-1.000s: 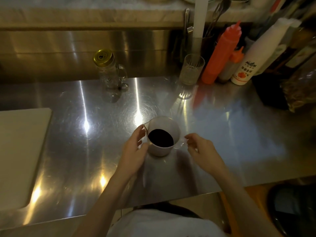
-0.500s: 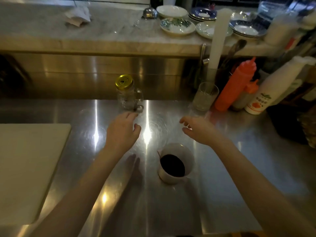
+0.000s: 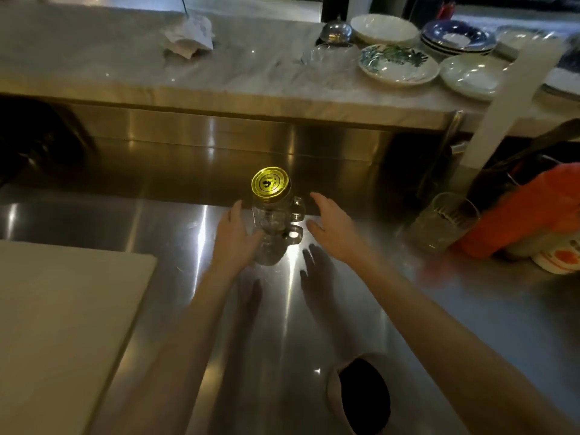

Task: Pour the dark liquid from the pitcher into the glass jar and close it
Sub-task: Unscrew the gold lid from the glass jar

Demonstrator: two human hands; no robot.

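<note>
Clear glass jar [image 3: 272, 229] with a side handle and a gold screw lid [image 3: 270, 184], upright on the brushed steel counter [image 3: 470, 309], toward the far side, just before the steel backsplash. Looks empty, so probably light; rigid, breakable, and likely slick on polished metal. Best taken around the body with one hand while the other turns the lid, or by the handle on its right side. Lid not yet off.

Left hand [image 3: 233, 238] spread, palm against the jar's left side, fingers not closed around it. Right hand [image 3: 332, 229] also spread, just right of the handle, apart from the glass, holding nothing.

White pitcher [image 3: 337, 400] of dark liquid at the near edge, well apart from the jar, between the forearms; easily knocked by the right arm when pulling back.

Bare counter between jar and pitcher, good room for drawing the jar nearer. Pale cutting board [image 3: 62, 324] to the left, near. Ribbed drinking glass [image 3: 439, 224] and orange squeeze bottle [image 3: 527, 211] crowded at the right, so less margin there. Raised stone shelf [image 3: 219, 73] with plates [image 3: 398, 64] beyond the backsplash, out of the way.
</note>
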